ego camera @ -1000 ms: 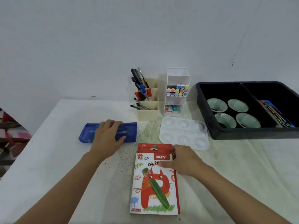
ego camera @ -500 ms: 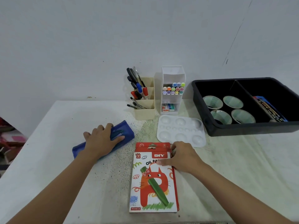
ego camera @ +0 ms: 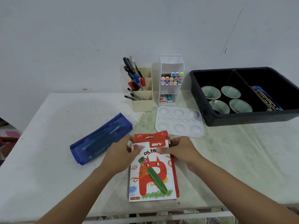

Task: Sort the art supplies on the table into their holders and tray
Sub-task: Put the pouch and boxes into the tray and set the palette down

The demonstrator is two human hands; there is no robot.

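Box of oil pastels (ego camera: 153,175) lies flat on the head view, long axis running away from the person, left hand (ego camera: 122,153) and right hand (ego camera: 180,150) each pinching its far flap end, black tray (ego camera: 242,120) beyond the box's right, nearer the right hand.

The box (ego camera: 153,175) is printed card, smooth with a slight shine. The case (ego camera: 100,139) is shiny, see-through blue plastic. The palette (ego camera: 178,122) is smooth white plastic. The tray (ego camera: 242,118) is dull black plastic. The table (ego camera: 48,159) top looks matt and speckled.
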